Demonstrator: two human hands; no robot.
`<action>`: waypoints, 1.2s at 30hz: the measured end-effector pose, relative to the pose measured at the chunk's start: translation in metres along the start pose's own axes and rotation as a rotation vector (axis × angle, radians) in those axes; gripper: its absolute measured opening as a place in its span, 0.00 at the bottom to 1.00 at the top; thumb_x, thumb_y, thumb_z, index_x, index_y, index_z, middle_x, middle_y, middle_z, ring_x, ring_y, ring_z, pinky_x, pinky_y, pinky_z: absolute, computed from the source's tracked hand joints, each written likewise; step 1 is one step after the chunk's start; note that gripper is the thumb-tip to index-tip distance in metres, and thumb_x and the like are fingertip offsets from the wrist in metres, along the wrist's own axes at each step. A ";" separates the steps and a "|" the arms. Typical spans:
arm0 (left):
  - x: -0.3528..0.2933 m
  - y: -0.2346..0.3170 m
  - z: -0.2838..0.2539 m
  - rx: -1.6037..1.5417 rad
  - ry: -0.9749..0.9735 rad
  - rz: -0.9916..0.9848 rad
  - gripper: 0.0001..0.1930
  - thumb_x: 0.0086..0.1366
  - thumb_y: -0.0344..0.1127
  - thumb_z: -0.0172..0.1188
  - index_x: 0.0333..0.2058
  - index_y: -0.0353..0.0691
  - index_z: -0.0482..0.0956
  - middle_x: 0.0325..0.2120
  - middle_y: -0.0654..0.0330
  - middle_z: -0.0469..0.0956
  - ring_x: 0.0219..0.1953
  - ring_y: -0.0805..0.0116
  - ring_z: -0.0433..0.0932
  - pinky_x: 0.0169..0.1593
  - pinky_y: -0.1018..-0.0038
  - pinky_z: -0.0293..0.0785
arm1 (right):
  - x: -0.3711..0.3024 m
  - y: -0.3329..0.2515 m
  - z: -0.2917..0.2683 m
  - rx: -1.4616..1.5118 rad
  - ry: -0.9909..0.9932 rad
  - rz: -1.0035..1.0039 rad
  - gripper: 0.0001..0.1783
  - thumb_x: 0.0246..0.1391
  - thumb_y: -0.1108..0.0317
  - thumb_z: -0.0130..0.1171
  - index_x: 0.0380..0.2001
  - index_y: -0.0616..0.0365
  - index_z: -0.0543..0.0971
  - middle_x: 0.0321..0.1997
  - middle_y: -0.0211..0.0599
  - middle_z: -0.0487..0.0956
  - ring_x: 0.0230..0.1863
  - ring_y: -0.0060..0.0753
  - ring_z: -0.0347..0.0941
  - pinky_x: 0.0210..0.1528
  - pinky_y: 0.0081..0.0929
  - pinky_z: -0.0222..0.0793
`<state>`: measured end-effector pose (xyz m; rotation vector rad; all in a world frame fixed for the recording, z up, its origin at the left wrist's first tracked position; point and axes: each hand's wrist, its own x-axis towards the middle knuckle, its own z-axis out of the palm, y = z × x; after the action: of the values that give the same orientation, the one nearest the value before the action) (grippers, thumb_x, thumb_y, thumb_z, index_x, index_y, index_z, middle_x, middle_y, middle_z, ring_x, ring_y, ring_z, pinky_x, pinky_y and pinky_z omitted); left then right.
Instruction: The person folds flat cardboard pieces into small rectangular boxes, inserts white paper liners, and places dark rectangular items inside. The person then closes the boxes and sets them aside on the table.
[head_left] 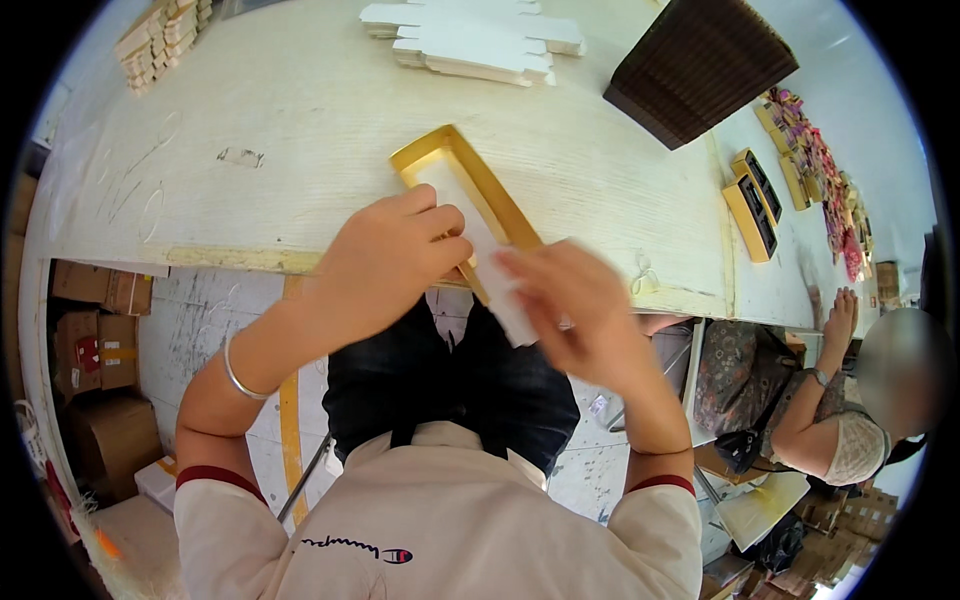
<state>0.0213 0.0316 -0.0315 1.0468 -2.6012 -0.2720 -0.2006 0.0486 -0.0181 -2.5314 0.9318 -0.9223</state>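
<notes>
1. Fingers of the left hand (pixel 385 248) curl together, seemingly pinched on the left wall of the gold box (pixel 493 190).
2. Blurred, the right hand (pixel 583 312) is at the white strip (pixel 516 313) by the box's near end; whether its fingers clamp it, one cannot tell.
3. The box lies slantwise at the near edge of the table (pixel 300 180).
4. It looks light and thin-walled, probably stiff along folds, easily creased, perhaps slick; the long walls near corners should grip best.
</notes>
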 end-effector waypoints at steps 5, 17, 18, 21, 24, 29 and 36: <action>-0.004 -0.015 -0.007 -0.149 0.085 0.136 0.19 0.39 0.39 0.72 0.32 0.42 0.78 0.38 0.62 0.75 0.42 0.61 0.72 0.45 0.68 0.72 | -0.006 0.025 -0.022 -0.006 -0.176 0.034 0.24 0.41 0.79 0.64 0.47 0.57 0.78 0.42 0.43 0.74 0.40 0.43 0.71 0.41 0.31 0.69; 0.007 0.006 0.018 -0.280 0.153 -0.075 0.09 0.51 0.37 0.67 0.29 0.43 0.77 0.26 0.64 0.74 0.31 0.63 0.73 0.33 0.70 0.71 | 0.004 0.026 0.022 0.040 -0.088 -0.007 0.11 0.43 0.75 0.64 0.28 0.60 0.71 0.29 0.41 0.71 0.33 0.46 0.69 0.37 0.36 0.67; 0.007 0.007 0.020 -0.278 0.175 -0.068 0.08 0.52 0.36 0.66 0.28 0.43 0.77 0.25 0.64 0.73 0.31 0.62 0.73 0.32 0.70 0.71 | 0.003 0.022 0.020 0.102 -0.090 0.047 0.11 0.43 0.76 0.63 0.29 0.60 0.71 0.29 0.41 0.71 0.33 0.46 0.69 0.37 0.36 0.67; 0.007 0.012 0.025 -0.270 0.223 -0.066 0.06 0.54 0.34 0.64 0.28 0.42 0.77 0.24 0.63 0.72 0.30 0.62 0.74 0.32 0.69 0.71 | 0.000 0.016 0.016 0.137 -0.133 0.113 0.12 0.43 0.80 0.60 0.33 0.60 0.71 0.31 0.42 0.72 0.35 0.48 0.69 0.38 0.37 0.67; 0.007 0.014 0.026 -0.287 0.219 -0.093 0.04 0.55 0.33 0.63 0.27 0.41 0.77 0.22 0.62 0.71 0.29 0.61 0.74 0.30 0.68 0.71 | -0.004 0.012 0.002 0.061 -0.244 0.085 0.18 0.40 0.83 0.58 0.38 0.60 0.73 0.36 0.44 0.73 0.40 0.48 0.69 0.39 0.36 0.67; 0.005 0.009 0.023 -0.411 0.171 -0.115 0.05 0.54 0.30 0.65 0.26 0.37 0.78 0.22 0.60 0.71 0.22 0.63 0.71 0.24 0.72 0.66 | -0.019 0.005 0.005 -0.186 -0.111 -0.107 0.25 0.36 0.81 0.61 0.44 0.63 0.75 0.43 0.48 0.73 0.46 0.47 0.69 0.44 0.34 0.68; 0.009 -0.004 0.005 -0.885 -0.051 -0.264 0.10 0.64 0.36 0.60 0.40 0.38 0.73 0.29 0.60 0.74 0.31 0.74 0.75 0.33 0.81 0.69 | -0.016 0.027 0.026 0.206 0.125 -0.005 0.14 0.43 0.82 0.63 0.36 0.63 0.77 0.40 0.43 0.73 0.33 0.40 0.71 0.36 0.30 0.70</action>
<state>0.0155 0.0225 -0.0354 1.0063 -1.9766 -1.3606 -0.2058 0.0403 -0.0582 -2.3266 0.8193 -1.1275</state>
